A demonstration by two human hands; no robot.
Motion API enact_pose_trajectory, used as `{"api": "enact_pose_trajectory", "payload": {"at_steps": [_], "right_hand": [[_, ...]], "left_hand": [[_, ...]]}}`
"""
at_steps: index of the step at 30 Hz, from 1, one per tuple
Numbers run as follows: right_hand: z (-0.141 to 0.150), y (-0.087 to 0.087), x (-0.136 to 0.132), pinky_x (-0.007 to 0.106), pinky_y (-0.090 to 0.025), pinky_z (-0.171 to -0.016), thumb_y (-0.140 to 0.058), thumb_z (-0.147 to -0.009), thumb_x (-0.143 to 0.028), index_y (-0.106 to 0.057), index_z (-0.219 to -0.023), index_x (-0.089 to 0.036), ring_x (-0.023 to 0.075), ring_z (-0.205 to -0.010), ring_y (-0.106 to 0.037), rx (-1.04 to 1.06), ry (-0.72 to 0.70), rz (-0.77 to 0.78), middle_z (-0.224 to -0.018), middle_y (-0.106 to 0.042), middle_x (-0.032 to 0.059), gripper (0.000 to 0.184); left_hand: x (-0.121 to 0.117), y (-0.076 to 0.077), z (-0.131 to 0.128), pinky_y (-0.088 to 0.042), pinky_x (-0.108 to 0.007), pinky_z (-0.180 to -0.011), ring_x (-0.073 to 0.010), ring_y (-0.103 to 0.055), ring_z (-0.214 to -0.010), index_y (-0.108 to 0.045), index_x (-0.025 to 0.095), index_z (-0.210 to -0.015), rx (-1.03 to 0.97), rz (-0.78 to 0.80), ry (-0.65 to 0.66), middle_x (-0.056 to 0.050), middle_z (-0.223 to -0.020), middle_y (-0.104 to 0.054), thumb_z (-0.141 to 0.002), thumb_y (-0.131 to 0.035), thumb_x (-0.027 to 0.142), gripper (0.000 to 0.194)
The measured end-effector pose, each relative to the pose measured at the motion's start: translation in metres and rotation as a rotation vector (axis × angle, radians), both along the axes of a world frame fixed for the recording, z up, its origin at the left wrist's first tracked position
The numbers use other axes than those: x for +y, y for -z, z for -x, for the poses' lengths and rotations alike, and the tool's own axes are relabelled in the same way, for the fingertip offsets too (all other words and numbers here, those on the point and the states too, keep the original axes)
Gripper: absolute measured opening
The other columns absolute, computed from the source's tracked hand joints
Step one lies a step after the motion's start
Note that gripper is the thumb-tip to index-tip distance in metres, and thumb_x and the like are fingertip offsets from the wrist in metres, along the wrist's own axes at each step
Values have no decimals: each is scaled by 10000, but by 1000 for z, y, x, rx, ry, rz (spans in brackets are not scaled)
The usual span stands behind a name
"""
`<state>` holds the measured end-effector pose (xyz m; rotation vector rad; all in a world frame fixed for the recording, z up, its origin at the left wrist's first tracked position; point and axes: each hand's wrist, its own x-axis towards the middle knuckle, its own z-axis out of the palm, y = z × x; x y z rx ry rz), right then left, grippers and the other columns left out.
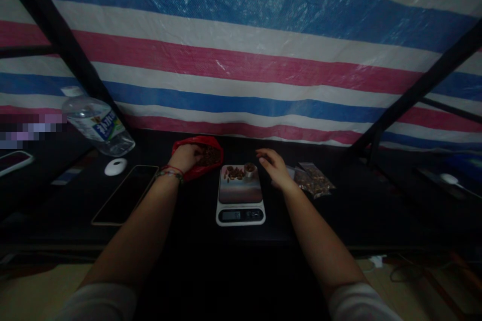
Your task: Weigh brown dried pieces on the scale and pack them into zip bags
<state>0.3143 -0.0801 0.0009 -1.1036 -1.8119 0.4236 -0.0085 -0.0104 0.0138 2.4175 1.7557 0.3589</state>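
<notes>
My left hand (187,157) reaches into the red bag (198,142), its fingers curled together at the small dark-brown pieces (211,156) inside. What the fingertips hold, if anything, is hidden. Right of the bag lies a white kitchen scale (241,190) with a lit display (231,215) too blurred to read surely. A loose heap of brown pieces (235,173) sits on its platform, beside a small round metal cup (249,168). My right hand (273,165) hovers at the scale's right edge, fingers apart and holding nothing.
Clear plastic packets (315,180) of brown bits lie right of my right hand. On the left are a dark tablet (128,194), a white mouse (115,166) and a tilted large plastic bottle (98,125). Striped sheeting (241,70) hangs behind the black table, between dark slanted posts (414,90).
</notes>
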Motion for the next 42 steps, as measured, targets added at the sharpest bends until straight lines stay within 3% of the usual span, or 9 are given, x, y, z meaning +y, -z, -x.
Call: {"api": "enact_pose_trajectory", "payload": {"at_steps": [12,15,19,22,30,36,42], "right_hand": [[1,-1,-1,364,-438,-850,-526,-861,-364,-615,-1069,-243,203,-936,-578,14,-17,-25,-953,-645,45,257],[2,-1,-1,365,-442,-843,-528,-860,-362,-615,-1070,-242,206,-939,-578,3,-10,-17,-942,-648,45,257],[1,-1,0,366,-443,-859,-530,-861,-356,-615,-1076,-243,202,-945,-581,16,-10,-17,-950,-647,43,257],[1,-2,0,364,-445,-861,-532,-860,-348,-617,-1073,-242,198,-939,-584,13,-6,-13,-953,-646,43,252],[1,-2,-1,347,-461,-814,-534,-857,-360,-616,-1073,-240,199,-926,-585,5,-6,10,-954,-646,48,261],[0,0,1,346,-461,-826,-525,-856,-383,-622,-1069,-234,198,-935,-590,14,14,15,-970,-652,52,277],[-2,2,7,331,-469,-815,-467,-878,-398,-652,-1006,-218,188,-890,-607,14,148,12,-971,-665,59,288]], "left_hand": [[-9,-6,-12,-458,-331,-823,-219,-619,-874,-696,173,-923,-154,-162,104,-79,-955,-697,-821,-541,310,231],[-21,-10,-29,-442,-319,-850,-198,-604,-912,-690,189,-924,-221,-188,337,-58,-963,-684,-834,-551,336,221],[-43,-13,-57,-446,-235,-805,-138,-609,-869,-693,204,-906,-284,-44,711,-30,-919,-676,-845,-572,331,186],[-52,-12,-71,-445,-214,-807,-129,-614,-881,-692,207,-938,-277,30,837,-35,-947,-680,-852,-573,324,188],[-50,-6,-72,-434,-234,-874,-142,-600,-975,-661,229,-1042,-273,54,845,-38,-1055,-663,-827,-613,292,229],[-52,-7,-74,-444,-242,-852,-143,-600,-942,-670,211,-984,-348,62,833,-47,-1012,-656,-819,-620,304,196],[-49,-12,-67,-445,-260,-811,-147,-593,-887,-681,197,-949,-343,-60,683,-51,-934,-656,-885,-511,323,221]]}}
